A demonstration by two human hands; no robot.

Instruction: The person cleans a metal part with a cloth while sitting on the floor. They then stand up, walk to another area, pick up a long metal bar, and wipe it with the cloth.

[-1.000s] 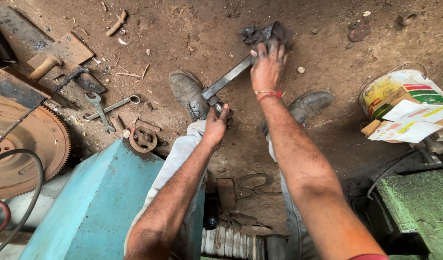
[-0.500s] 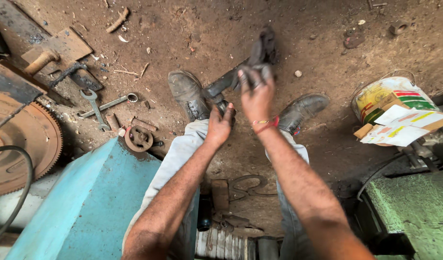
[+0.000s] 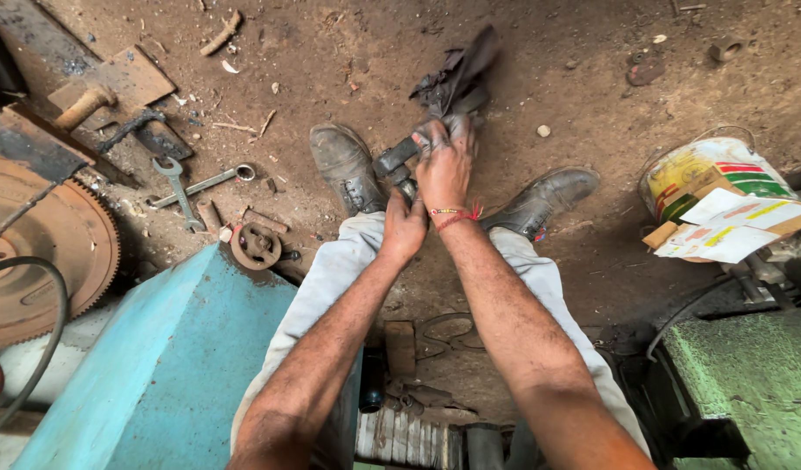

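- Far to the right of the hands stands a round tin bucket [image 3: 710,170], tilted a little; cardboard and printed papers [image 3: 736,222] lie on its mouth, so what is inside I cannot see.
- Left hand [image 3: 404,228] is closed around the near end of a dark metal bar [image 3: 393,158], just above the knees.
- Right hand [image 3: 442,164] is closed on the same bar farther up, fingers pressing a black rag [image 3: 457,74] against it; the rag sticks out beyond the fingertips.
- The bar is held in the air between the two boots, left boot [image 3: 342,165] and right boot [image 3: 548,198], over the dirt floor [image 3: 583,78].
- Vs 1 s ago: the right hand was far out on the bar w/ much grey metal showing between the hands; now it has slid back, the hands are nearly touching, and only a short piece of bar shows.
- Vs 0.5 s ago: the rag is bunched higher, above the fingers.
- Left of the hands, close by the left leg, is the edge of a blue machine body [image 3: 174,365]; beyond it lie a rusty gear wheel [image 3: 35,244], two spanners [image 3: 187,187] and a small rusty pulley [image 3: 255,245].
- Right of the hands, near the right knee, is a green machine edge [image 3: 749,365].
- Open room: bare floor ahead of the hands, beyond the boots.
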